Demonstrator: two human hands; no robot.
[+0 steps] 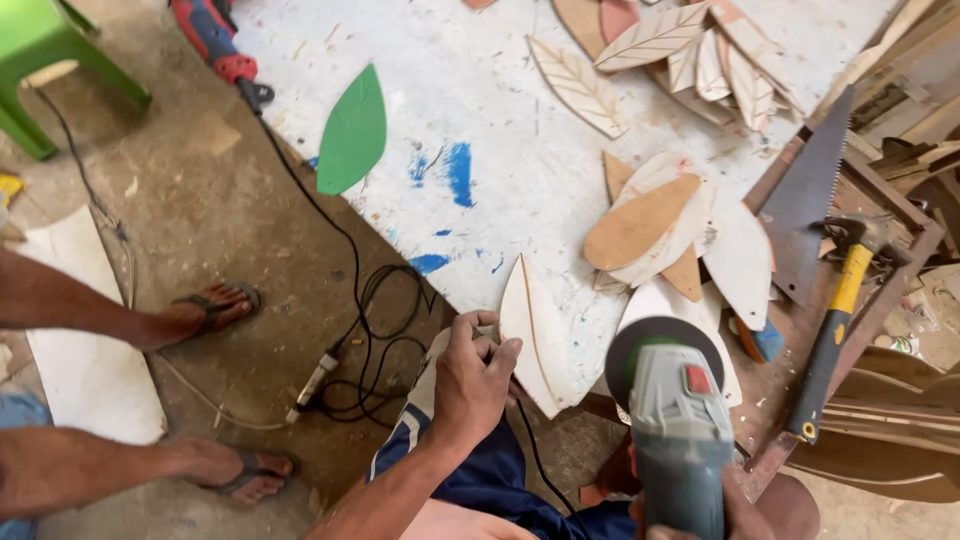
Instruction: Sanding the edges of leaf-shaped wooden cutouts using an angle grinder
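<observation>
Pale matt wooden leaf cutout (535, 335); grey plastic grinder (680, 440); paint-smeared white board (500, 120).

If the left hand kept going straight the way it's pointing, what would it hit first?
The left hand already touches the white leaf-shaped board; beyond that lies the white painted tabletop, though depth is hard to judge.

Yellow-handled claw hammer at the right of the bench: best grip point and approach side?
Probably the lower part of the yellow-and-black handle of the claw hammer, near its black end, coming from the right. The hammer lies flat with its dark steel head far from the person and next to the grey handsaw blade on its left, so the head end is crowded and toothed, while the handle's right side lies open.
</observation>
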